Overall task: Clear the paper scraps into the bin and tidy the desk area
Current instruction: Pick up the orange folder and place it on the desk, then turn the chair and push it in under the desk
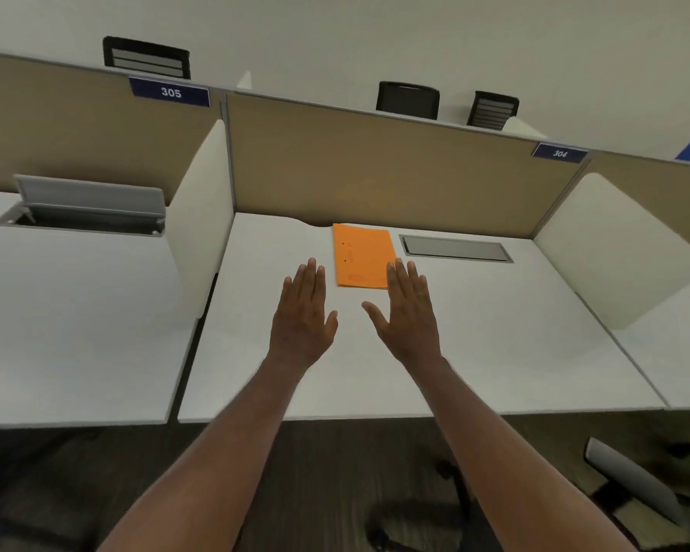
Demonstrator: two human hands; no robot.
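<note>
Two flat, empty hands, left hand (304, 312) and right hand (408, 312), reach out with fingers spread over a white table (494, 344). An orange folder (362, 255) lies at the far side, just beyond the fingertips, left of a closed grey hatch (455, 249). Tan partitions (375, 169) numbered 305 and 304 back the table.

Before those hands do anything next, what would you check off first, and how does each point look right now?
1. Left hand empty, open flat: ok.
2. Right hand empty, open flat: ok.
3. Orange folder lying flat on the desk, within reach: ok.
4. Paper scraps located: not ok, none visible.
5. Bin located: not ok, none in view.
6. Cable hatch on this desk closed: ok.
</note>
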